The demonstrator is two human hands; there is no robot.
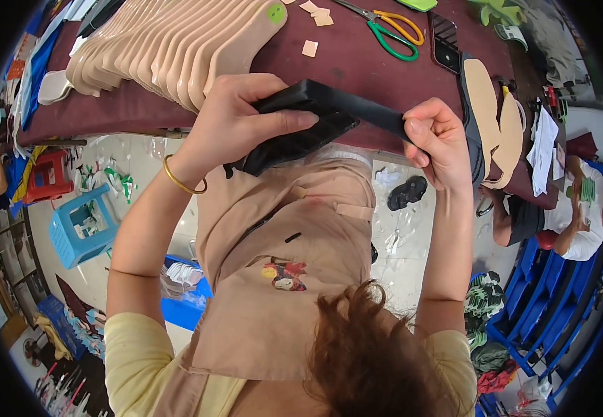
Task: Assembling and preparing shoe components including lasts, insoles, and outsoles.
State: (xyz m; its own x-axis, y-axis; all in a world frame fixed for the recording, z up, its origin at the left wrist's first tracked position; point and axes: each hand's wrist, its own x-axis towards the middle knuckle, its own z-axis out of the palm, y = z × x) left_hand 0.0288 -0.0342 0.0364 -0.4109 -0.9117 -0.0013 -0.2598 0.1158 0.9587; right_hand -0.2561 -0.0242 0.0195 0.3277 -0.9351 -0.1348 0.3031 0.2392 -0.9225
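Head view: a black piece [339, 104] was held up between both hands, in front of the apron [280, 222] and across the near edge of the table [343, 62]; its long axis ran left to right, with the strip along its top sloping down from a raised corner by the left hand [235, 121] to a narrow end at the right hand [444, 142]. Below that strip, a darker flap hung toward the lap, slanting down to the left; its lowest corner pointed at the apron.

Left fingers were closed round the piece — thumb laid along the near face, the others largely hidden behind; the right thumb and forefinger pinched the strip's end, the remaining fingers curled.

Beyond the piece, a bare stretch of maroon tabletop reached toward scissors [392, 35] and small beige squares [310, 48]; to the left, a row of beige sole-shaped pieces [176, 48] bounded that room, the nearest just beside the left hand; to the right — past the right hand — lay a phone [445, 43] and beige cut-outs [483, 104]; pale floor [402, 243] showed under the table's edge.
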